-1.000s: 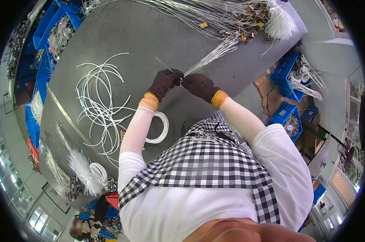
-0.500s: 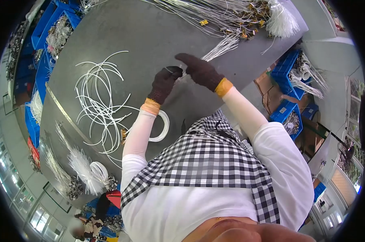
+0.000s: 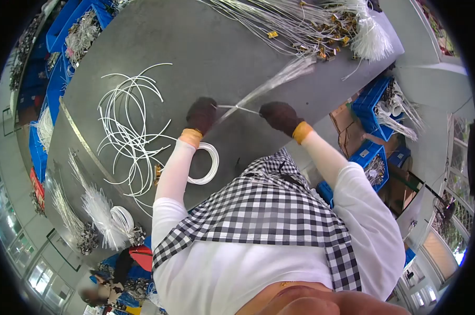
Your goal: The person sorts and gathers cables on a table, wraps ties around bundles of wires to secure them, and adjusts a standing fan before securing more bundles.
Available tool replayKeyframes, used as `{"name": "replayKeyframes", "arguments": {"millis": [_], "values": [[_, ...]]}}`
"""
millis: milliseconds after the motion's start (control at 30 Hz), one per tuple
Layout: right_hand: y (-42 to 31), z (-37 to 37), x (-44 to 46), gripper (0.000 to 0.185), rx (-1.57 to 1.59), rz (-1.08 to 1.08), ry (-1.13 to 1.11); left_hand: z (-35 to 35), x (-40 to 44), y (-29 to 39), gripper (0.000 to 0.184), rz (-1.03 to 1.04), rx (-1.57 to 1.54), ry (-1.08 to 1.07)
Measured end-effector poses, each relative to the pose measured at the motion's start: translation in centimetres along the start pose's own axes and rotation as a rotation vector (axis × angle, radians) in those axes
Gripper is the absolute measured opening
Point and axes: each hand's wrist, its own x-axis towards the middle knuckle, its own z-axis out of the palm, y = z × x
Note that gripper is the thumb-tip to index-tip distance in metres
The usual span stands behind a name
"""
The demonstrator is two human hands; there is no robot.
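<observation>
One bundle of pale strands (image 3: 280, 78), on the desk (image 3: 206, 47), crossed by a thin tie (image 3: 246, 109), ends pinched in the closed grip of left hand (image 3: 201, 113) and right hand (image 3: 281, 116); tying seemingly partway, ends not released.

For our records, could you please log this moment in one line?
left hand: holds white tie; right hand: holds its other end; tie: crosses strand bundle; coil: on table

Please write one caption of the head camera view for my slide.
Left hand and right hand, both gloved, hold a thin white strip taut across a strand bundle above the table.
</observation>
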Motion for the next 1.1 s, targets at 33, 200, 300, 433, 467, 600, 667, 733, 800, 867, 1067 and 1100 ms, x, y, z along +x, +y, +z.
{"name": "replayKeyframes", "arguments": {"millis": [33,200,300,433,467,600,667,733,800,867,1067,1100], "values": [[0.4,0.0,-0.1,0.021,0.035,0.037,-0.055,0.5,0.7,-1.0,0.023,-0.008,-0.003,0.007],[-2.5,-1.2,0.5,0.021,0.327,-0.129,0.287,-2.0,1.4,-1.5,0.026,-0.380,-1.408,-0.360],[-5.0,-2.9,2.3,0.017,1.316,0.327,-0.085,-1.9,1.2,2.7,0.029,-0.331,-1.817,-0.242],[-1.2,1.9,2.0,0.005,0.426,-0.198,0.233,-0.6,2.1,1.8,0.029,-0.164,-1.653,-0.332],[-0.9,1.6,1.9,0.006,0.422,-0.142,0.245,-0.9,2.6,2.4,0.029,-0.078,-1.343,-0.324],[-2.2,-0.6,2.4,0.007,0.558,-0.023,0.231,-1.0,2.7,4.4,0.027,0.208,-0.519,-0.102],[-4.8,-4.3,3.0,0.012,1.192,0.338,0.009,-3.3,1.7,6.9,0.027,0.234,-0.386,-0.169],[-4.8,-4.2,4.8,0.016,1.056,0.234,0.001,-3.5,1.3,7.2,0.028,0.264,-0.243,-0.235],[-5.2,-5.3,6.6,0.022,0.908,0.119,0.006,-2.1,2.1,6.1,0.029,0.147,-0.184,-0.120],[-6.0,-6.5,7.2,0.027,1.090,0.342,0.327,-1.7,2.0,5.4,0.029,0.095,-0.238,-0.149],[-4.9,1.6,6.7,0.057,0.491,-0.197,0.232,-0.9,2.4,5.1,0.032,0.076,-0.207,-0.171],[-5.4,1.4,6.8,0.052,0.430,-0.030,0.206,-1.6,2.3,5.3,0.033,-0.032,-0.303,-0.223]]}}
